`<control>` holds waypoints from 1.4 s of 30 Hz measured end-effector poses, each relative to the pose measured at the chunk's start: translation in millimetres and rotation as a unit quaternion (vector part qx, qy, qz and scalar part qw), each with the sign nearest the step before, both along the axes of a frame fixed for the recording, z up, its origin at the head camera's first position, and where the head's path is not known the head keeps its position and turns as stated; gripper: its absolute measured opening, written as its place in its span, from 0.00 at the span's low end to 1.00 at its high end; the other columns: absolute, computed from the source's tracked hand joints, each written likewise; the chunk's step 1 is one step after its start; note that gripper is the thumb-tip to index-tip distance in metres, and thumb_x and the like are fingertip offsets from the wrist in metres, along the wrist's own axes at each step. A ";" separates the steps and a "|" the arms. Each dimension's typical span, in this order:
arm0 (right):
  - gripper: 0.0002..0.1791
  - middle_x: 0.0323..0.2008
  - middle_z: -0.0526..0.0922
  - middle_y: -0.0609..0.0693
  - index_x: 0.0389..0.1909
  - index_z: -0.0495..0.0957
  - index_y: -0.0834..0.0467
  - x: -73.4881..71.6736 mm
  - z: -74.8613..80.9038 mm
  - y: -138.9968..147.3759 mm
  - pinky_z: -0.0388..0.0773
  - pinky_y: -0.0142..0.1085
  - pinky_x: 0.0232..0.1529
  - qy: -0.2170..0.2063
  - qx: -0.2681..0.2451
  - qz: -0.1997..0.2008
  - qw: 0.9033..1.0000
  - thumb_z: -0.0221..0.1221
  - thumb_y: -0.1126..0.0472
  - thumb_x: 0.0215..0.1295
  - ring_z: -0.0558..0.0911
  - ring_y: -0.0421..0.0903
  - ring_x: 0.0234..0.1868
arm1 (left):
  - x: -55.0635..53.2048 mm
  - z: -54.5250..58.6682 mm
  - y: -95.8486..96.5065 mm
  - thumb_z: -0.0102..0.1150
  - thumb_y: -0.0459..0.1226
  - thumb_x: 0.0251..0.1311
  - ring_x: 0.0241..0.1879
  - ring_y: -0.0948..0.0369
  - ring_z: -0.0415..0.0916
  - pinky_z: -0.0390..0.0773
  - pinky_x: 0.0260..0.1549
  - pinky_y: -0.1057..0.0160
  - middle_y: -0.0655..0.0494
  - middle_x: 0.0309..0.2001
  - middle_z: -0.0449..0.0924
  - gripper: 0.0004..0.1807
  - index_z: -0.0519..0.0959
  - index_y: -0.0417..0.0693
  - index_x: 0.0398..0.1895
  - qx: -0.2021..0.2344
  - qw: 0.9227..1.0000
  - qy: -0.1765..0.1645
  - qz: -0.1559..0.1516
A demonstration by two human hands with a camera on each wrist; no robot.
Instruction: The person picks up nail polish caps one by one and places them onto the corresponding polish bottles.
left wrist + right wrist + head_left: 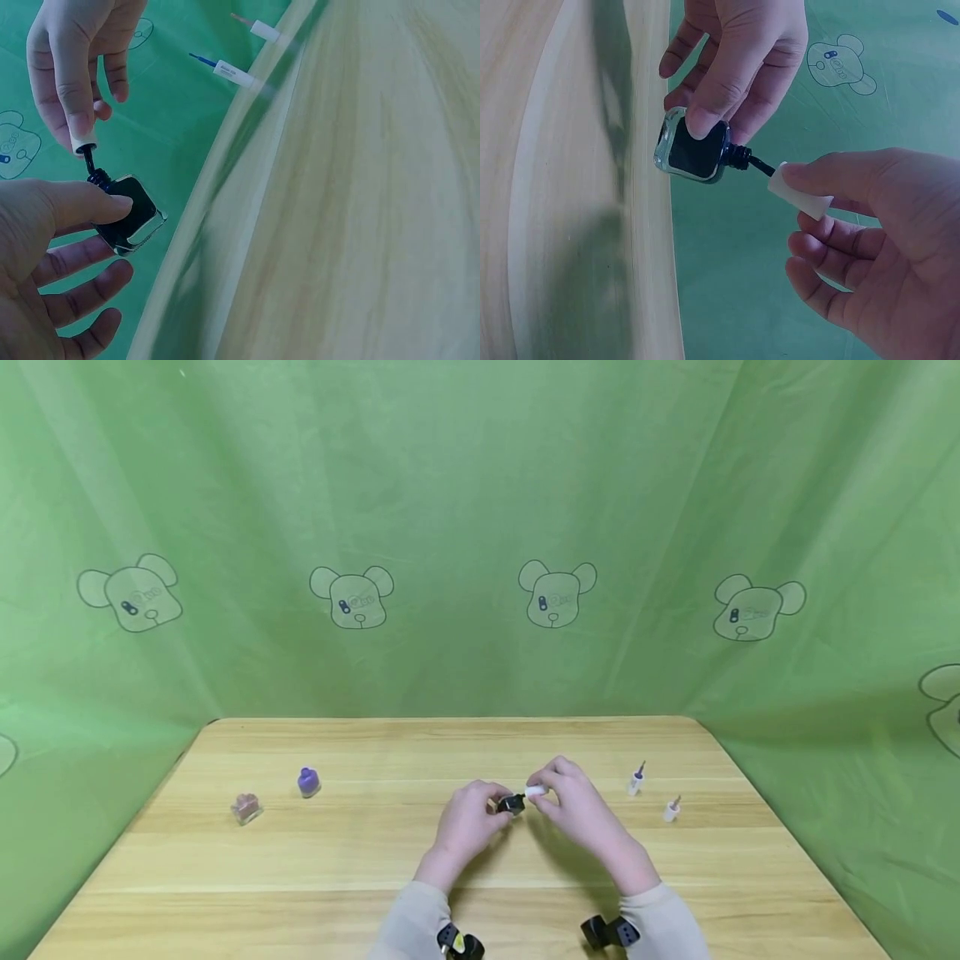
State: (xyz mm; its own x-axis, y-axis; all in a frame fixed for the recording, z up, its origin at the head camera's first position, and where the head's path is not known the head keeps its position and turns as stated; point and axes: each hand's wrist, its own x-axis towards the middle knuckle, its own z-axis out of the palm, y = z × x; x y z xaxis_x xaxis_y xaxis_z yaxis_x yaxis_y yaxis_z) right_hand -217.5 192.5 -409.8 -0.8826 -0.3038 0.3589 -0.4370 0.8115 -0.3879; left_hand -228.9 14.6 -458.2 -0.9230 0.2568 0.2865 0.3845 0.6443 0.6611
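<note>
Between thumb and fingers my left hand pinches a nail polish bottle, clear glass with black polish inside, tilted above the table. My right hand pinches the white cap. A dark brush stem runs from this cap to the bottle's black threaded neck; its tip is hidden at or inside the neck. Cap and bottle stand slightly apart. Right of the hands, two more white brush caps, one with a purple brush and one with a pinkish brush, stand with brushes pointing up.
On the left of the wooden table stand an uncapped purple polish bottle and a pinkish polish bottle. A green curtain printed with bear heads surrounds the table's back and sides.
</note>
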 end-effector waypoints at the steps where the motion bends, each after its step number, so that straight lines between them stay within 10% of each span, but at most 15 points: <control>1: 0.08 0.36 0.78 0.48 0.37 0.83 0.59 0.0 -0.3 -0.3 0.80 0.45 0.48 0.000 0.003 0.002 1.000 0.67 0.65 0.56 0.77 0.46 0.42 | 0.3 0.0 0.6 0.70 0.38 0.52 0.33 0.63 0.80 0.77 0.31 0.71 0.56 0.39 0.85 0.13 0.85 0.52 0.42 -0.001 1.000 0.002 0.000; 22: 0.08 0.36 0.77 0.49 0.37 0.83 0.61 2.0 -2.9 -3.3 0.81 0.43 0.48 -0.004 0.043 0.028 0.999 0.67 0.66 0.56 0.76 0.46 0.42 | 4.0 4.1 6.3 0.71 0.40 0.52 0.31 0.67 0.77 0.74 0.28 0.74 0.58 0.39 0.85 0.14 0.85 0.55 0.44 -0.025 1.000 0.012 -0.008; 30: 0.28 0.51 0.80 0.58 0.59 0.74 0.62 -4.6 -4.5 5.2 0.81 0.49 0.51 -0.040 -0.063 0.026 0.997 0.68 0.60 0.57 0.79 0.54 0.50 | -1.0 0.7 0.9 0.70 0.39 0.53 0.29 0.69 0.76 0.76 0.27 0.73 0.54 0.42 0.86 0.15 0.85 0.52 0.45 0.060 0.997 -0.038 -0.018; 37: 0.28 0.57 0.79 0.60 0.62 0.72 0.59 -17.7 -17.9 11.3 0.78 0.31 0.54 -0.147 -0.275 0.045 0.949 0.65 0.56 0.61 0.77 0.54 0.57 | -6.3 -3.4 -1.8 0.70 0.36 0.52 0.28 0.66 0.77 0.76 0.25 0.71 0.51 0.43 0.86 0.14 0.85 0.49 0.43 0.165 0.982 -0.085 -0.025; 42: 0.26 0.60 0.78 0.60 0.61 0.73 0.62 -22.6 -27.8 10.8 0.76 0.27 0.56 -0.177 -0.338 0.067 0.922 0.64 0.58 0.62 0.76 0.52 0.60 | -8.6 -5.0 -2.0 0.71 0.37 0.52 0.28 0.65 0.76 0.75 0.25 0.70 0.50 0.42 0.86 0.14 0.85 0.47 0.43 0.192 0.976 -0.096 -0.029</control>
